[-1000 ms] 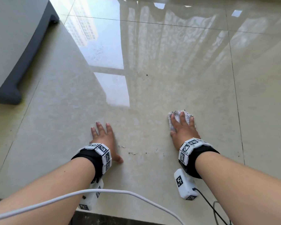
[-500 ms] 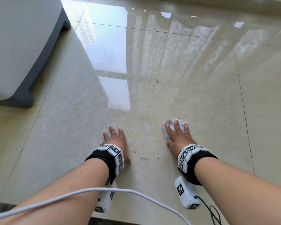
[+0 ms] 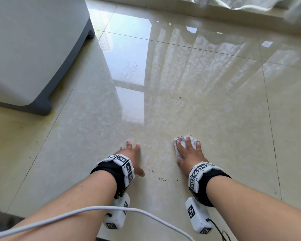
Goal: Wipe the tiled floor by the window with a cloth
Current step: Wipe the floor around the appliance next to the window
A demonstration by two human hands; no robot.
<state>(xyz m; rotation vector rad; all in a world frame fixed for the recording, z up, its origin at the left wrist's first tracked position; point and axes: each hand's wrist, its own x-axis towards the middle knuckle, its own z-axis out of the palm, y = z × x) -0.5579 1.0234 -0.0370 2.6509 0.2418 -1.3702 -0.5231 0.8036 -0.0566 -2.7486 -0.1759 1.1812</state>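
Observation:
A small white cloth point(image 3: 178, 150), dirty at its far edge, lies on the glossy beige tiled floor point(image 3: 215, 110). My right hand point(image 3: 189, 153) presses flat on it with straight fingers. My left hand point(image 3: 131, 156) rests flat on the bare tile to the left of the cloth, fingers spread, holding nothing. Dark crumbs of dirt point(image 3: 161, 178) lie on the tile between my wrists. Both wrists wear black bands with marker blocks.
A white appliance with a grey base point(image 3: 33, 54) stands at the left. A sheer curtain hem point(image 3: 250, 4) hangs along the far edge by the window. A white cable point(image 3: 76, 213) crosses my left forearm. A dark speck point(image 3: 179, 97) lies farther out.
The view has tilted up, showing the curtain. Both hands sit lower in the frame; the right hand and cloth have slid nearer to me and a little left. The left hand shifted right.

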